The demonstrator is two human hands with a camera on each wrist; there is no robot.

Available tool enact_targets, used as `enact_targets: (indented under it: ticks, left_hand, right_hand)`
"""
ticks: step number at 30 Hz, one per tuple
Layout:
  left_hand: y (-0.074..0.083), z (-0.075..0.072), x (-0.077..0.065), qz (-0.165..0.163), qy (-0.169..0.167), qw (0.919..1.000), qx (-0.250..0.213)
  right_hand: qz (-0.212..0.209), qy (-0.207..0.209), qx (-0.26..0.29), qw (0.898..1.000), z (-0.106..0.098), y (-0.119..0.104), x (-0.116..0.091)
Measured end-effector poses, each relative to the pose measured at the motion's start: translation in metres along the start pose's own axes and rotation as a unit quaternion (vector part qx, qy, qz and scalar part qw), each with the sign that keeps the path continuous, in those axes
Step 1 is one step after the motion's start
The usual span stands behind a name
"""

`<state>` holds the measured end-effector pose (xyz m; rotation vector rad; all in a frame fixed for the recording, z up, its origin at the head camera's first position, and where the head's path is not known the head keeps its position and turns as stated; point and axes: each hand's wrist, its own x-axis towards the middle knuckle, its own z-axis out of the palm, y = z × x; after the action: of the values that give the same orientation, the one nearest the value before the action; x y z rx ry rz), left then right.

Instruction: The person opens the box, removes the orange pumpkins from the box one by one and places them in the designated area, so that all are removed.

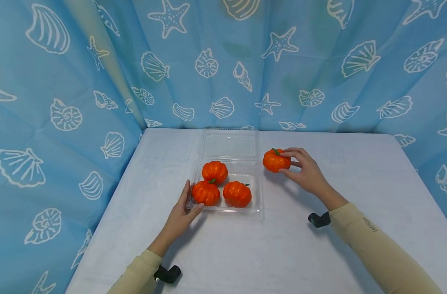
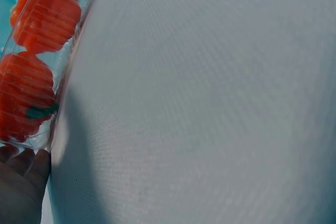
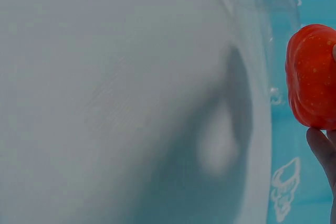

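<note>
In the head view my right hand [image 1: 307,172] pinches a small orange pumpkin [image 1: 273,161] with a green stem between thumb and fingers. It is held just right of an open clear plastic clamshell box [image 1: 255,183], above the white table. Inside the box sit three more orange pumpkins: one at the back left [image 1: 214,171], one at the front left [image 1: 206,193], one at the front right [image 1: 237,194]. My left hand [image 1: 180,214] holds the box by its front left corner, thumb at the front edge and fingers along the left side.
The box's clear lid [image 1: 229,146] lies folded back toward the table's far edge. A white cloth covers the table [image 1: 238,253]. Blue curtains [image 1: 208,36] with a white shell print rise behind it and along the left. Black camera mounts stick out from both wrists.
</note>
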<state>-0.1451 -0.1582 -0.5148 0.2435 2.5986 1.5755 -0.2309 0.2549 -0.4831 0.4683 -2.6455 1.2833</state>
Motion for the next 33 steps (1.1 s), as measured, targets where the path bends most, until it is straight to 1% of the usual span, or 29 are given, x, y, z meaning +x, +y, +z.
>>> enact_targets:
  ticks: [6, 14, 24, 33]
  left_hand:
    - [0.0, 0.0, 0.0, -0.001, -0.002, 1.0, -0.003]
    - [0.002, -0.001, 0.0, 0.002, -0.005, 1.0, -0.004]
    - [0.003, -0.002, -0.001, 0.0, -0.005, 1.0, 0.0]
    - [0.003, -0.001, -0.001, -0.004, -0.004, 1.0, -0.007]
  right_hand:
    - [0.029, -0.017, -0.009, 0.999, 0.001, 0.013, -0.003]
    - [0.034, -0.024, -0.012, 0.999, 0.006, 0.024, -0.006]
    - [0.041, -0.035, -0.007, 0.999, 0.009, 0.027, -0.007]
    - [0.045, -0.029, -0.013, 0.998, 0.01, 0.028, -0.009]
